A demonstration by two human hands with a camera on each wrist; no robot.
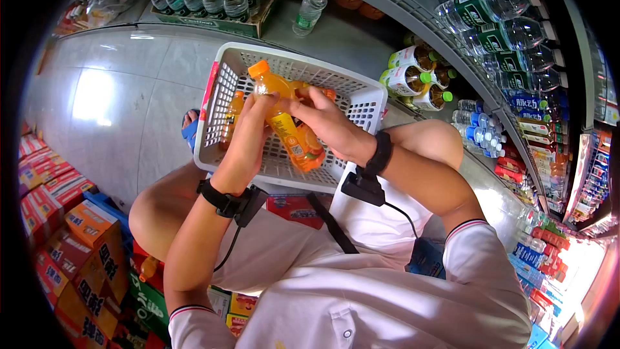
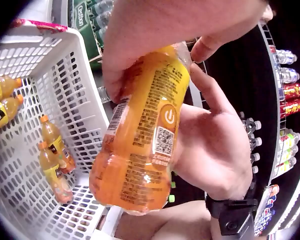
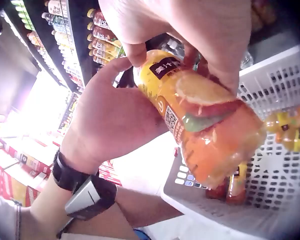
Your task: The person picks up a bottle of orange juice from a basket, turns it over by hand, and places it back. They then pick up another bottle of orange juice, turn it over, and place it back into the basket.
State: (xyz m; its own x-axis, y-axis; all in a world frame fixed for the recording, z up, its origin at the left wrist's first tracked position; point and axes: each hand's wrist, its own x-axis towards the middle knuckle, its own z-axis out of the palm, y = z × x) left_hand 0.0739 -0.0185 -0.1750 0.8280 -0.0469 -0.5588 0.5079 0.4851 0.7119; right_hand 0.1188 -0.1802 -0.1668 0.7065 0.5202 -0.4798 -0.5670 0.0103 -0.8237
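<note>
An orange juice bottle [image 1: 297,139] with an orange cap [image 1: 258,68] is held tilted above a white plastic basket [image 1: 329,181]. My left hand [image 1: 248,126] grips one side of it, thumb toward the bottle's neck. From the other side my right hand [image 1: 329,126] holds it, fingers around the upper body. The label, with a QR code [image 2: 164,140], shows in the left wrist view, and fruit pictures on it face the right wrist camera. More juice bottles [image 2: 55,172] lie inside the basket, in pairs along its walls.
Beyond the basket, a green tray [image 1: 216,26] of water bottles and one lone water bottle [image 1: 310,11] stand on the low shelf. Tea bottles [image 1: 407,80] sit to the right, below racks of water bottles [image 1: 494,3]. Stacked drink cartons [image 1: 77,271] rise at the left.
</note>
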